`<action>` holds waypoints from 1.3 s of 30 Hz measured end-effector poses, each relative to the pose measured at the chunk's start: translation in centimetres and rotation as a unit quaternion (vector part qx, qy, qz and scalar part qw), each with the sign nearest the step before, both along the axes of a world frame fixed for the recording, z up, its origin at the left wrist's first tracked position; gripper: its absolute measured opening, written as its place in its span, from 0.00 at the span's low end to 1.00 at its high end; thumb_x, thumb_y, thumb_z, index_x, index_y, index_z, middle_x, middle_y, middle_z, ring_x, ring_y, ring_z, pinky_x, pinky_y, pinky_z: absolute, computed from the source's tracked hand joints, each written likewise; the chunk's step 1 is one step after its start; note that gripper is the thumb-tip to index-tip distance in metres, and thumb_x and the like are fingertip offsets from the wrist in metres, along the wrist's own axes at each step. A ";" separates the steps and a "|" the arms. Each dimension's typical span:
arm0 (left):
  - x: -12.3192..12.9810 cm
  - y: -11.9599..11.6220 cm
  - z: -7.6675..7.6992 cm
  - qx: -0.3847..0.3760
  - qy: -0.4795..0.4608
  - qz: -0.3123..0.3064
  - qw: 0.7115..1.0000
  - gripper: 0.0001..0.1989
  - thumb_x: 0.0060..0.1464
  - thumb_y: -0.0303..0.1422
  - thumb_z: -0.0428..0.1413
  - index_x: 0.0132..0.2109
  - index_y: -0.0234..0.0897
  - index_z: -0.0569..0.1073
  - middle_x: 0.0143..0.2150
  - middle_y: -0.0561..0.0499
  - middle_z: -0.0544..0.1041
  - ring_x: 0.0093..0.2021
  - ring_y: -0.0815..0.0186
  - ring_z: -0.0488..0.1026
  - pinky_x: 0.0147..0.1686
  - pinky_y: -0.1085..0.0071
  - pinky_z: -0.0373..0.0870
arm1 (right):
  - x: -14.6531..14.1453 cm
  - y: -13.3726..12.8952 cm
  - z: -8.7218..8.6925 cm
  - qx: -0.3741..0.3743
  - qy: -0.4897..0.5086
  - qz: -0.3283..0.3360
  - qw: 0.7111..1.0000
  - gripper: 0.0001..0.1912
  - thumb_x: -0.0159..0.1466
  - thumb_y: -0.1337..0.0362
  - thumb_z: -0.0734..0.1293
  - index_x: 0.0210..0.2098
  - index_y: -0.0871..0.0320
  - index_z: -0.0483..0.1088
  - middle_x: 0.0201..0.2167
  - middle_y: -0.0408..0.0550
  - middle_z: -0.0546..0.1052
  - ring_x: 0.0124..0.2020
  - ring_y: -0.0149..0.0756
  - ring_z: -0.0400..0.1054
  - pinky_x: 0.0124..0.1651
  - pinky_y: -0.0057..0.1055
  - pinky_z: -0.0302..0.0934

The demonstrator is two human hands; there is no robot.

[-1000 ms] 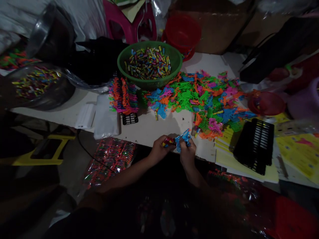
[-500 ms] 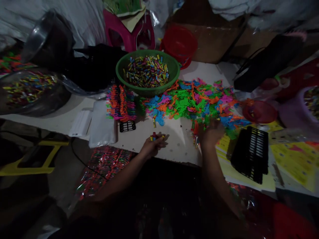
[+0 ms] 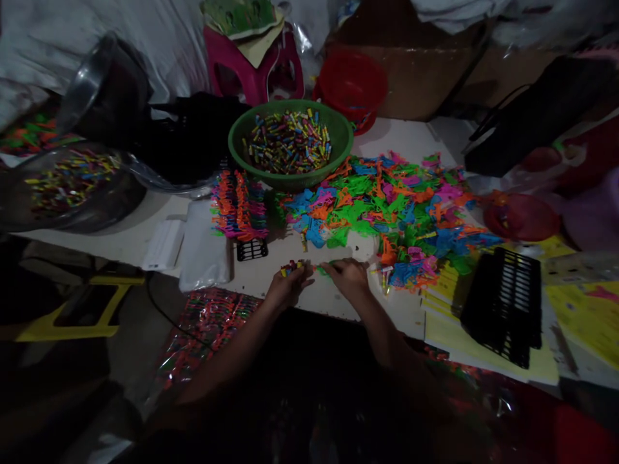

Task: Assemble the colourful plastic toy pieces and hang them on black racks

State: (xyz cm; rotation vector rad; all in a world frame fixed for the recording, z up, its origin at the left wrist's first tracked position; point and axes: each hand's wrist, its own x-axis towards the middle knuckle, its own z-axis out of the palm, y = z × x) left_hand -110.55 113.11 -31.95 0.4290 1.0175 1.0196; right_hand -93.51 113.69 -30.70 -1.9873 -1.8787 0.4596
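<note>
Green plastic piece (image 3: 325, 266) pinched in my right hand (image 3: 350, 276), over the desk (image 3: 322, 298) near its front edge. My left hand (image 3: 286, 288), just beside, holds several multicolored tubes (image 3: 290, 268). Beyond: mixed-color plastic pile (image 3: 372, 205), green basin (image 3: 290, 178) of similar tubes. Black slotted trays (image 3: 505, 303) lie right, on yellow sheets (image 3: 447, 330).

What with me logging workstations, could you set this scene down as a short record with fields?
Left hand: holds several small coloured tubes
Right hand: pinches a green plastic piece
Hands' position: close together near the front edge of the white table
Beyond hands: heap of multicoloured plastic pieces
Green bowl: behind the hands, holding many similar tubes
Far right: black slotted racks on yellow sheets
Lighting: dim
</note>
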 end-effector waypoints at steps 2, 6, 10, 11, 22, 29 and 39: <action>0.7 0.1 0.1 -0.003 0.002 0.009 1.000 0.14 0.40 0.29 0.61 0.37 0.31 0.71 0.38 0.45 0.76 0.41 0.63 0.73 0.41 0.64 0.70 | 0.9 -0.5 -0.2 0.037 0.016 0.012 0.999 0.15 0.61 0.57 0.58 0.35 0.54 0.74 0.35 0.48 0.75 0.42 0.39 0.65 0.47 0.35 0.53; 1.4 0.0 0.8 0.015 -0.007 0.026 1.000 0.14 0.38 0.30 0.62 0.35 0.30 0.71 0.36 0.45 0.76 0.40 0.63 0.73 0.42 0.62 0.70 | 2.4 -0.4 0.0 0.032 0.001 0.122 0.992 0.24 0.56 0.58 0.65 0.51 0.57 0.65 0.52 0.52 0.66 0.53 0.43 0.56 0.53 0.37 0.49; 0.3 -0.9 1.1 0.043 0.061 0.020 0.997 0.14 0.36 0.32 0.64 0.31 0.30 0.70 0.26 0.50 0.75 0.28 0.68 0.72 0.31 0.69 0.72 | 1.6 -2.1 -0.7 -0.037 -0.040 0.085 0.995 0.25 0.47 0.53 0.69 0.41 0.61 0.69 0.42 0.56 0.70 0.48 0.47 0.59 0.49 0.39 0.52; 0.0 -1.2 1.1 0.041 0.086 0.011 0.995 0.15 0.35 0.32 0.64 0.32 0.30 0.70 0.24 0.51 0.74 0.25 0.70 0.71 0.27 0.72 0.71 | 1.2 -2.7 -1.1 -0.042 -0.035 0.070 0.996 0.22 0.47 0.54 0.70 0.36 0.61 0.70 0.37 0.55 0.71 0.45 0.46 0.61 0.47 0.38 0.53; 3.0 -3.6 2.9 0.070 0.067 -0.117 0.988 0.19 0.37 0.37 0.63 0.38 0.32 0.71 0.26 0.54 0.72 0.23 0.73 0.69 0.22 0.78 0.64 | -1.1 -5.9 0.2 0.036 0.434 -0.029 0.900 0.14 0.56 0.51 0.60 0.26 0.56 0.63 0.23 0.40 0.67 0.26 0.30 0.62 0.31 0.27 0.57; 3.2 -4.4 3.5 0.112 0.088 -0.104 0.984 0.15 0.36 0.34 0.61 0.35 0.32 0.72 0.27 0.52 0.74 0.27 0.69 0.70 0.28 0.74 0.66 | 0.3 -6.4 1.2 0.008 0.466 0.066 0.882 0.20 0.46 0.56 0.71 0.38 0.55 0.67 0.34 0.43 0.73 0.36 0.33 0.67 0.40 0.30 0.61; 3.3 -4.5 4.2 0.094 0.059 -0.129 0.985 0.21 0.41 0.38 0.60 0.43 0.33 0.70 0.30 0.51 0.73 0.21 0.73 0.68 0.16 0.79 0.60 | -0.8 -6.1 2.5 0.095 0.586 -0.116 0.797 0.14 0.54 0.52 0.65 0.31 0.55 0.61 0.20 0.35 0.66 0.16 0.23 0.57 0.18 0.23 0.53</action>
